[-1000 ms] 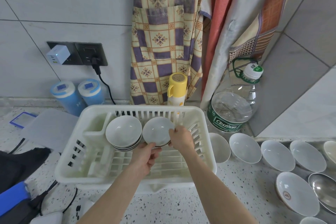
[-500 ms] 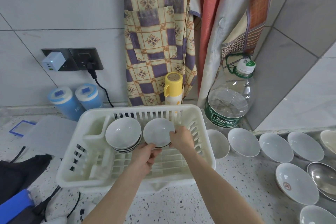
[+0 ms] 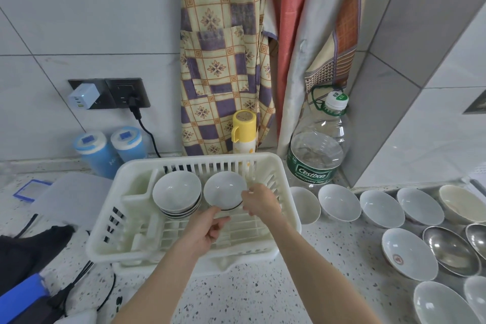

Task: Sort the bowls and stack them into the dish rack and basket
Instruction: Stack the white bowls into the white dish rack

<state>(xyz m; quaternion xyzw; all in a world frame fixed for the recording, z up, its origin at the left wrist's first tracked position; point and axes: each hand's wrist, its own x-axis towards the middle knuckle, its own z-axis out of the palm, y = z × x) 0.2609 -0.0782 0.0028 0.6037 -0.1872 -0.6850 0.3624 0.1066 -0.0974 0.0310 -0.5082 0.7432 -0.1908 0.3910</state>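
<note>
A white plastic dish rack (image 3: 282,197) stands on the speckled counter. Inside it a stack of white bowls (image 3: 176,194) leans at the left. Beside that stack a second white bowl (image 3: 223,188) stands tilted on its edge. My left hand (image 3: 207,229) pinches this bowl's lower rim with thumb and fingers. My right hand (image 3: 259,201) holds its right rim. To the right of the rack several white bowls (image 3: 339,201) line the counter, with a crested bowl (image 3: 407,252) and steel bowls (image 3: 451,248) nearer me.
A large water bottle (image 3: 317,147) and a yellow flask (image 3: 244,133) stand behind the rack, under hanging aprons (image 3: 221,60). Two blue canisters (image 3: 110,150) sit at the left wall below a socket with a plugged cable. Dark cloth and a blue object lie at the lower left.
The camera has tilted upward, so everything sits lower in view. Both hands stay on the tilted bowl in the rack; my left thumb has shifted slightly along its lower rim.
</note>
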